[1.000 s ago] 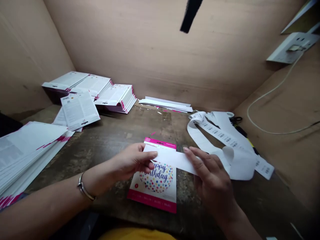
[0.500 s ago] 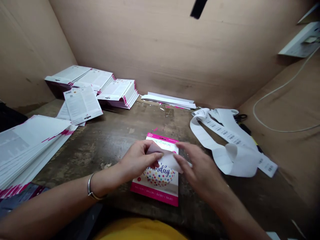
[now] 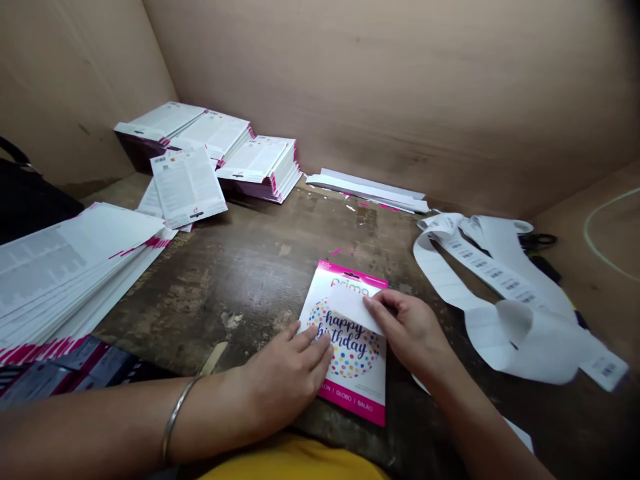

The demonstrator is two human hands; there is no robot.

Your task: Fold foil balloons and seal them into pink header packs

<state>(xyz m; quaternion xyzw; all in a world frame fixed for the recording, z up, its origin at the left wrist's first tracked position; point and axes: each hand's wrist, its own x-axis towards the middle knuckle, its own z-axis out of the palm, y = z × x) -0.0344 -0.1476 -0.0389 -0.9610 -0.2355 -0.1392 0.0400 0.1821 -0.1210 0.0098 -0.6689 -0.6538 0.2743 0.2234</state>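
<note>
A balloon card (image 3: 353, 393) with pink top and bottom bands and a polka-dot "happy birthday" design lies on the wooden table (image 3: 260, 280). A white label (image 3: 353, 308) rests on its upper middle, covering part of the dotted circle. My right hand (image 3: 407, 327) is on the label's right side, its fingertips gripping that edge. My left hand (image 3: 293, 380) sits lower left, fingers spread against the card's left edge and printed lettering. The label's underside is hidden.
A long white barcode label strip (image 3: 505, 300) loops across the table to the right, near black-handled scissors (image 3: 537, 241). Stacks of printed cards (image 3: 257, 170) stand at the back left, and a larger stack (image 3: 65, 277) lies at the left. Cardboard walls surround the table.
The white label has come down from between my raised hands and now lies on the card. My hands have moved apart, with the left hand lower on the card's left edge.
</note>
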